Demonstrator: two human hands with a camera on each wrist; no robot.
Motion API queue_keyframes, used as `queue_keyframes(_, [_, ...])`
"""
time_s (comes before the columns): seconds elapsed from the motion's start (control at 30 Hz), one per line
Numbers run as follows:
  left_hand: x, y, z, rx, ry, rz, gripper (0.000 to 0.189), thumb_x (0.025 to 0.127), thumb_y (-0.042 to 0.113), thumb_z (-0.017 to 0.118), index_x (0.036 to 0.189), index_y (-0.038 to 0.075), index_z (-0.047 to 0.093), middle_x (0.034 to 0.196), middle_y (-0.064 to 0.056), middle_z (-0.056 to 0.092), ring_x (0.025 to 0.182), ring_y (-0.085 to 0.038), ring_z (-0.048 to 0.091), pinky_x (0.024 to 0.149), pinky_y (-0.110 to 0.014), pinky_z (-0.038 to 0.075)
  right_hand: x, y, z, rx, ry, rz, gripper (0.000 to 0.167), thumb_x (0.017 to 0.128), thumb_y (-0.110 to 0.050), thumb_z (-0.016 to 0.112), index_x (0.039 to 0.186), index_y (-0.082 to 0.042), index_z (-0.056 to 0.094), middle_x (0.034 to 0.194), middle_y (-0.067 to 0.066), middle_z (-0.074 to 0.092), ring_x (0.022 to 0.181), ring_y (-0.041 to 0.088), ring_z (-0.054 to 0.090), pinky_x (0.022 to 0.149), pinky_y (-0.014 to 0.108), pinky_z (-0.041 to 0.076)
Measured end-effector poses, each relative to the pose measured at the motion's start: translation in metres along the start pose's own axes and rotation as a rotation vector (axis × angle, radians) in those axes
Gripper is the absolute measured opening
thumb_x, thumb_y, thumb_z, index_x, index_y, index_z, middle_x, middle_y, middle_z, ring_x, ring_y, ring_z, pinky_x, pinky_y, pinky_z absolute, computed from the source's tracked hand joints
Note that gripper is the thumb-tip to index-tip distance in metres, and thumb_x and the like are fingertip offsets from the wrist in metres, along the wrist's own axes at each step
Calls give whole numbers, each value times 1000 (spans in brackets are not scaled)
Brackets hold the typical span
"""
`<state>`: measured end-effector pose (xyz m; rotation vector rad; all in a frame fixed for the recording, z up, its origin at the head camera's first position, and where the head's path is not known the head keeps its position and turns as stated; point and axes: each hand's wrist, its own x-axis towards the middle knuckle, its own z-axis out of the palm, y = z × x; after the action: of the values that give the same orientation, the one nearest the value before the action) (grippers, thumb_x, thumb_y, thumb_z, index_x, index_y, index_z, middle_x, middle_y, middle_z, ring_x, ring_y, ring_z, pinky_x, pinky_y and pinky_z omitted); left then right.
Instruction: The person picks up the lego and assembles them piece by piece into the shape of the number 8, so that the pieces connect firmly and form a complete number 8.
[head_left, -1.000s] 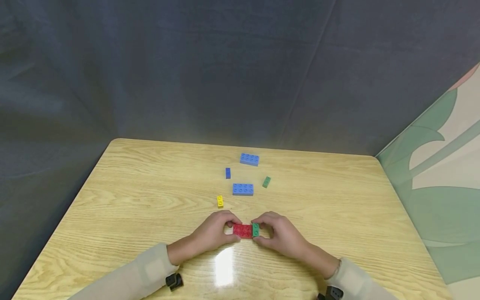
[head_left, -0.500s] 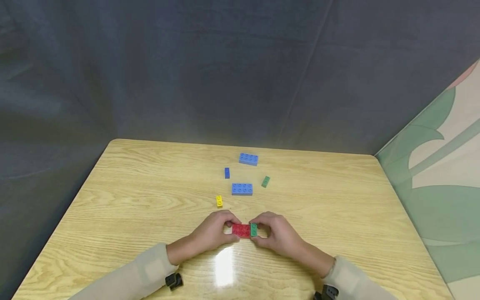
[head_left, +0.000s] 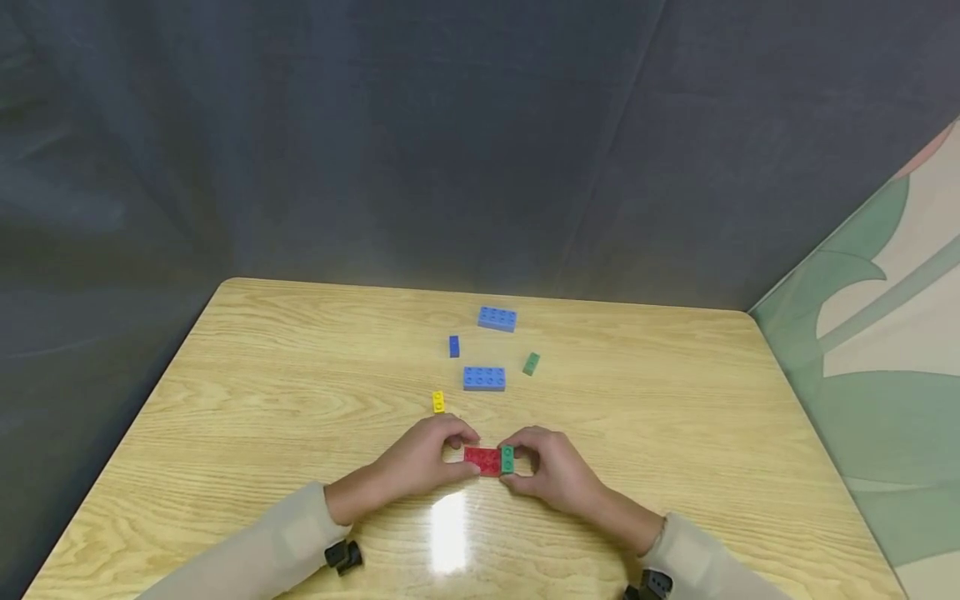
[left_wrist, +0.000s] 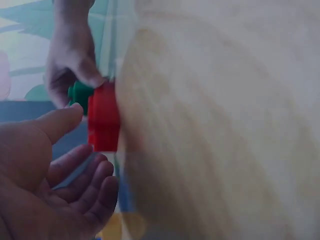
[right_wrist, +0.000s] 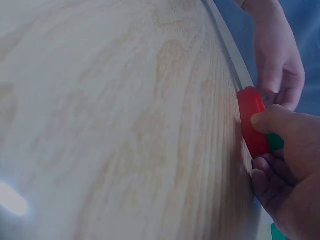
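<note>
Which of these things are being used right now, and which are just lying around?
Apparently in use:
red brick, gripped by the right hand
upper green brick, on the red one's right end
left hand, close by, not gripping

Seemingly just lying about:
yellow brick
near blue brick
far blue brick
small dark blue brick
loose green brick

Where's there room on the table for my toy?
Wide bare patches of the table lie left of the yellow block and right of the loose green block. It's crowded in the middle, around the blue blocks, and nearer, where the right hand holds the red block beside the left hand.
</note>
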<state>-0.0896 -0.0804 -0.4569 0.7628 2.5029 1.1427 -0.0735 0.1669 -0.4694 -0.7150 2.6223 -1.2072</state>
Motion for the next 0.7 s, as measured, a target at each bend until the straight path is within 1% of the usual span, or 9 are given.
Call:
queue_keyframes(0.13, [-1, -1, -14, -25, 66, 31, 34, 90, 23, 80, 119, 8, 71, 111, -2, 69, 97, -19, 62, 82, -33, 54, 0, 1, 1, 8, 2, -10, 26, 79, -9, 88, 102, -10, 76, 94, -5, 70, 70, 7, 51, 58, 21, 45])
queue_keyframes(0.27, [0, -4, -28, -49, 171, 50, 39, 90, 20, 81, 124, 6, 68, 116, -7, 68, 98, -25, 61, 80, -39, 54, -1, 0, 0, 10, -1, -7, 26, 80, -10, 88, 103, -11, 76, 93, -6, 69, 69, 7, 51, 57, 21, 46])
queue_keyframes(0.37, [1, -7, -35, -54, 230, 44, 46, 88, 19, 82, 129, 5, 65, 124, -8, 64, 105, -28, 61, 86, -43, 54, -1, 0, 0, 4, -2, 5, 27, 80, -9, 88, 104, -12, 76, 93, -7, 68, 68, 7, 51, 57, 21, 47])
queue_keyframes(0.43, [2, -11, -37, -50, 253, 28, 52, 87, 18, 83, 133, 5, 63, 130, -7, 62, 111, -29, 60, 90, -46, 54, -1, -1, 0, 1, 0, 9, 27, 79, -9, 88, 104, -12, 75, 92, -8, 68, 68, 7, 52, 57, 21, 47])
queue_keyframes(0.5, [3, -16, -39, -46, 262, -1, 56, 86, 18, 84, 136, 5, 62, 134, -7, 60, 119, -30, 59, 95, -46, 53, -1, 0, 0, 1, 2, 8, 28, 79, -9, 88, 104, -11, 75, 93, -8, 68, 69, 7, 52, 57, 21, 48])
queue_keyframes(0.63, [6, -25, -40, -19, 271, -63, 59, 84, 18, 86, 137, 4, 61, 135, -9, 61, 123, -31, 58, 101, -47, 51, -1, 0, 1, 8, -1, 5, 27, 80, -9, 88, 104, -11, 75, 94, -7, 68, 71, 8, 52, 58, 21, 48])
queue_keyframes(0.7, [7, -29, -39, -9, 272, -87, 59, 84, 18, 86, 135, 3, 62, 133, -10, 62, 123, -31, 59, 103, -47, 50, -1, 0, 1, 17, -3, 1, 27, 80, -9, 87, 104, -11, 75, 94, -6, 68, 71, 8, 52, 59, 21, 47])
